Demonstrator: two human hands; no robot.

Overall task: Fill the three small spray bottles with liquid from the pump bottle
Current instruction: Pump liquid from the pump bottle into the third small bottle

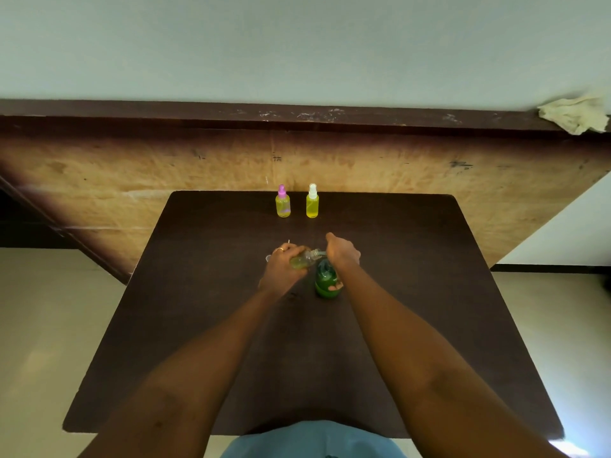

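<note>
Head view: the left hand (281, 269) grips a tilted small bottle (303, 259) at the spout of a green pump bottle (326, 282); the right hand (342, 252) presses the pump. Two filled bottles (283, 202) stand well behind. A misaligned opening could spill liquid onto the table (198, 325).

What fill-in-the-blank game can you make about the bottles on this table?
1. The pink-capped small spray bottle and the white-capped small spray bottle both hold ____ liquid.
2. The left hand tilts a small clear spray bottle to the spout of the ____ plastic pump bottle, with the right hand on its pump.
3. The thin ring is on the ____ hand.

Missing words: yellow, green, left.
</note>
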